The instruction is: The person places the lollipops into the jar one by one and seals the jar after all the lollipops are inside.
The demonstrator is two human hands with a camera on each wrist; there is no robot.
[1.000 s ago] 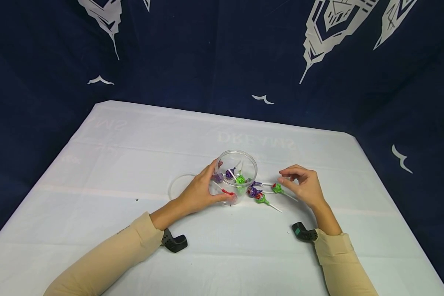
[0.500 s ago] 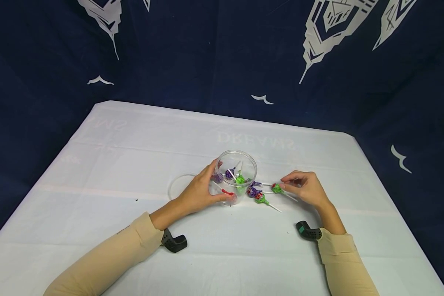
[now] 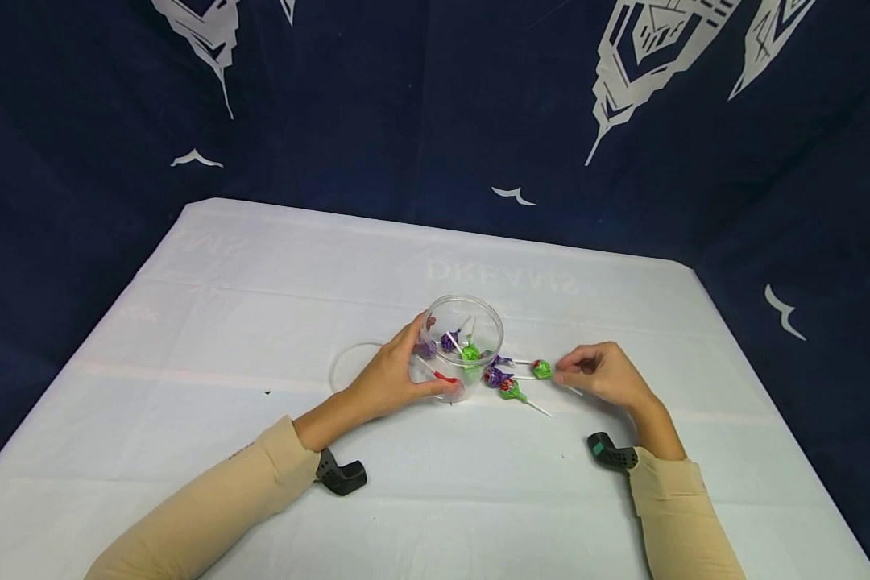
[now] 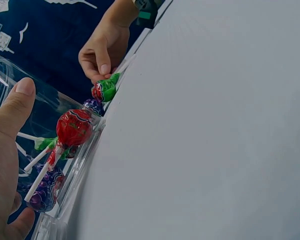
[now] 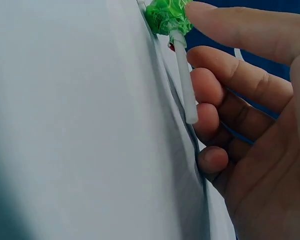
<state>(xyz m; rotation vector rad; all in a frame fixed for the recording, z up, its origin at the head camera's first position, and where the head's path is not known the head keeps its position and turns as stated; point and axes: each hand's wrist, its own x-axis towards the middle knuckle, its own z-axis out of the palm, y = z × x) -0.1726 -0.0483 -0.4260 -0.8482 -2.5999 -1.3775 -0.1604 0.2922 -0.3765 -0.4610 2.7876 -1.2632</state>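
Note:
My left hand grips a clear plastic jar around its side, its open mouth facing up. Through the wall show a red-wrapped lollipop, a green one and purple ones. Just right of the jar, my right hand pinches a green-and-red lollipop between thumb and forefinger where wrapper meets stick. Its white stick points back toward the palm, and the other fingers are curled beside it. Purple lollipops and another green one lie by the jar's base.
A clear round rim, like a lid, lies left of the jar, partly behind the left hand. White cloth covers the table. A dark blue patterned curtain hangs behind the far edge.
My right hand has come down onto the green lollipop and shifted slightly right along it toward the stick, fingers closing. The left hand and jar have stayed still.

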